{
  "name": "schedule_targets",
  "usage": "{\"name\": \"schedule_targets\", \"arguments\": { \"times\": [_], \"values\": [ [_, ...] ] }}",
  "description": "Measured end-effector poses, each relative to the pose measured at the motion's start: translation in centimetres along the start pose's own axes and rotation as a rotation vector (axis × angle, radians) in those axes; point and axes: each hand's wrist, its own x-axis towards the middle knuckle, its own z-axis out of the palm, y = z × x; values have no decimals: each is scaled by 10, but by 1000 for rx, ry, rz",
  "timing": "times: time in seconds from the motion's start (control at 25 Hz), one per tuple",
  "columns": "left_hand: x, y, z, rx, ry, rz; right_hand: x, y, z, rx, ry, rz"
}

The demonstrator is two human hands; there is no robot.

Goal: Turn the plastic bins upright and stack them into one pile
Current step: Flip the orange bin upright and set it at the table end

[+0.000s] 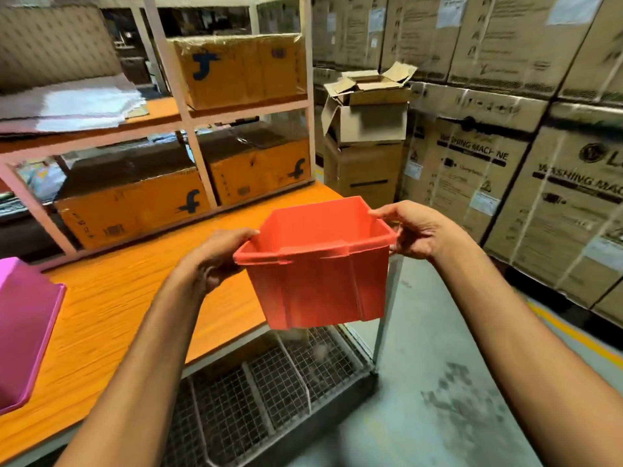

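Left hand (215, 261): grips the left rim of the red bin (320, 284), thumb lying along the top edge, fingers curled under the lip.
Right hand (414, 230): grips the opposite rim, thumb hooked over the edge toward the inside, fingers curled beneath the lip on the outside.

Red bin: upright, mouth up, nothing visible inside. Held in the air between both hands and slightly tilted, so the near left corner sits lower. Its base touches nothing.

Below and left of the red bin: orange table (118, 298), wood-grain top. The bin hangs over the table's near right corner.
Directly under the red bin: wire-mesh rack (269, 382), split into compartments, sitting below table level.
Well left of the red bin, at the frame edge: pink bin (23, 332), resting on the table and partly cut off. Which way it faces cannot be told.

Behind the red bin: pale shelf frame (188, 106) standing on the table, loaded with orange cartons (135, 210) marked with a dark blue logo.
Behind and just right of the red bin: open cardboard box (367, 106), flaps up, on top of another carton.
Right of the red bin: wall of stacked brown cartons (556, 197) printed "WASHING MACHINE".
Below right of the red bin: grey floor (455, 365), with a yellow line near the cartons.
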Motion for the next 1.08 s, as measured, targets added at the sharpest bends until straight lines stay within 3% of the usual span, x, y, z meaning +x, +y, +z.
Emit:
{"name": "schedule_targets", "arguments": {
  "times": [0.44, 0.64, 1.08],
  "values": [
    [103, -11, 42, -111, -30, -36, 170, -27, -42, -278, -118, -63],
    [155, 15, 63, -226, 98, -20, 248, -58, -43, -306, -150, -20],
    [270, 39, 121, -288, 386, -199, 409, -100, -46, -504, -233, 138]
  ]
}}
